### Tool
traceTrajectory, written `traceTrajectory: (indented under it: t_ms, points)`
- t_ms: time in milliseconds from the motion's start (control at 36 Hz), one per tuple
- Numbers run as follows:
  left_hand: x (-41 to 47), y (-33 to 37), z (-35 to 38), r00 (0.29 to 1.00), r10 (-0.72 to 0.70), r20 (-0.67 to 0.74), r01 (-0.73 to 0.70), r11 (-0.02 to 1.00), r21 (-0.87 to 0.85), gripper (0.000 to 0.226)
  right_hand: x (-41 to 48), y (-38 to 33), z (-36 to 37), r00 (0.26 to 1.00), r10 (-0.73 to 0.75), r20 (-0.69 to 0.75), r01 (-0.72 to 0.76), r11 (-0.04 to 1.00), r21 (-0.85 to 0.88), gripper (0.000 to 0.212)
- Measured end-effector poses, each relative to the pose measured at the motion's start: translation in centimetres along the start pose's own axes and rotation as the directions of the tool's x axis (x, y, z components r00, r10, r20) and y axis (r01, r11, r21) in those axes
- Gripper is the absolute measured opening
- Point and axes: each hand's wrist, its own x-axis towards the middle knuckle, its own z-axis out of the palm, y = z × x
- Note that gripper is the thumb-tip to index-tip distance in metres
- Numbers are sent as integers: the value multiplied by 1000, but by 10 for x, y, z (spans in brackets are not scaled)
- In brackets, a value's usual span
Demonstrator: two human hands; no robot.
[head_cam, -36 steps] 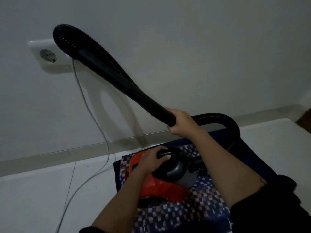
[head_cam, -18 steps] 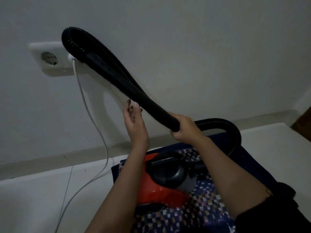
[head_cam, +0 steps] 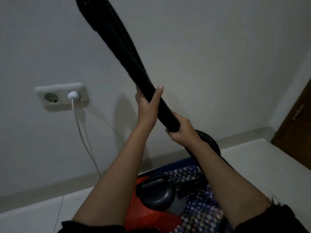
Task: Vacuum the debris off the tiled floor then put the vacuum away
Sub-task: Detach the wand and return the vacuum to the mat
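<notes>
A red vacuum cleaner (head_cam: 144, 214) with a black handle and dark cap sits on a patterned blue mat (head_cam: 200, 214) between my forearms. Its black ribbed hose (head_cam: 124, 42) is folded double and rises steeply up against the wall, its top cut off by the frame. My left hand (head_cam: 148, 105) is wrapped around the doubled hose from the left. My right hand (head_cam: 181, 130) grips the hose's lower end just below, where the hose loops back down behind my right arm.
A white double wall socket (head_cam: 61, 96) holds a white plug (head_cam: 74, 95), whose cord (head_cam: 85, 142) hangs down to the white tiled floor (head_cam: 33, 214). A pale skirting strip runs along the wall. A brown wooden door (head_cam: 296, 132) stands at the right.
My left hand left the vacuum's handle, rose and closed on the hose above my right hand. The hose has swung up steeper, and the view has tilted upward.
</notes>
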Motion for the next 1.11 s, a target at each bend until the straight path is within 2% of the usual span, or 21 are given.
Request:
traceTrajectory:
  t_ms: [56,222,250,333,417,556,806,861,973,1028,1112]
  points:
    - [8,16,12,998,41,38,-41,999,7,30,3,-9,-12,999,-1,-43,3,1000,29,68]
    - [25,54,44,988,86,125,-84,996,-17,31,6,-32,-42,987,-21,-158,34,996,82,66]
    - [26,58,49,987,84,139,-83,996,-16,35,6,-34,-46,983,-28,-179,43,995,85,65]
    - [23,74,64,975,132,177,-136,991,11,72,7,-40,-57,971,-22,-240,49,993,105,67]
    - [21,88,77,965,148,216,-155,988,15,85,9,-44,-67,958,-6,-286,46,990,134,69]
    - [22,101,95,951,220,218,-241,968,75,85,14,-50,-78,935,-14,-354,77,984,163,68]
    - [27,116,106,884,315,346,-367,925,95,84,16,-62,-94,903,24,-430,101,959,264,65]
    - [28,114,107,864,331,378,-397,912,108,88,16,-61,-95,894,10,-448,105,967,230,63]
    - [31,101,109,854,316,413,-405,903,146,94,18,-51,-94,891,15,-454,76,980,182,55]
    - [31,94,111,848,300,436,-407,897,174,94,17,-43,-91,891,53,-451,63,969,237,58]
    - [30,82,116,841,275,466,-408,889,210,94,15,-32,-89,884,66,-463,47,973,227,61]
